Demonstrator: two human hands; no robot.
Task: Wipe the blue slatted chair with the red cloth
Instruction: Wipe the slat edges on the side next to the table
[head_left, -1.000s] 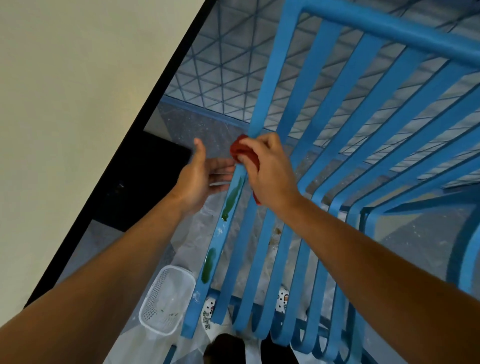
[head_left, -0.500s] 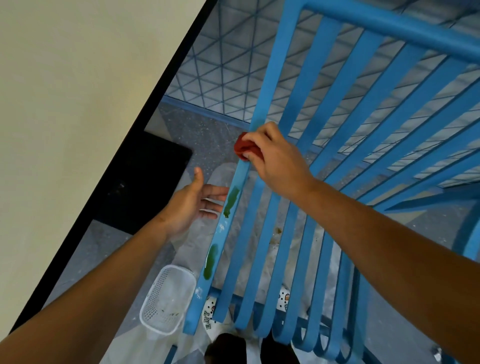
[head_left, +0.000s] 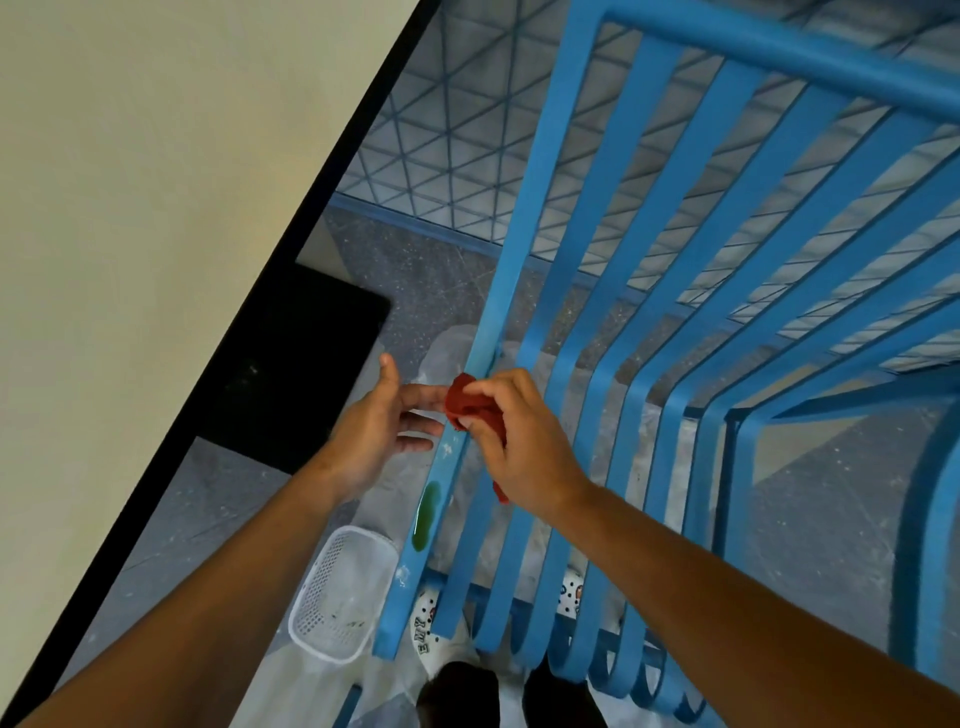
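Observation:
The blue slatted chair (head_left: 644, 270) fills the right of the head view, its slats running from upper right down to the bottom centre. My right hand (head_left: 519, 441) grips the bunched red cloth (head_left: 470, 402) and presses it on the leftmost slat. A green smear (head_left: 427, 514) lies on that slat just below the cloth. My left hand (head_left: 379, 431) is open beside the slat on its left, fingers spread, with one fingertip reaching the cloth.
A white mesh basket (head_left: 340, 597) sits on the grey floor left of the chair's front edge. A cream wall with a black skirting (head_left: 291, 260) runs diagonally on the left. A dark mat (head_left: 291, 374) lies by the wall. Patterned shoes (head_left: 426, 623) show under the slats.
My right hand slid the cloth down the leftmost slat over the upper green smear, which no longer shows. My left hand rose to meet the cloth.

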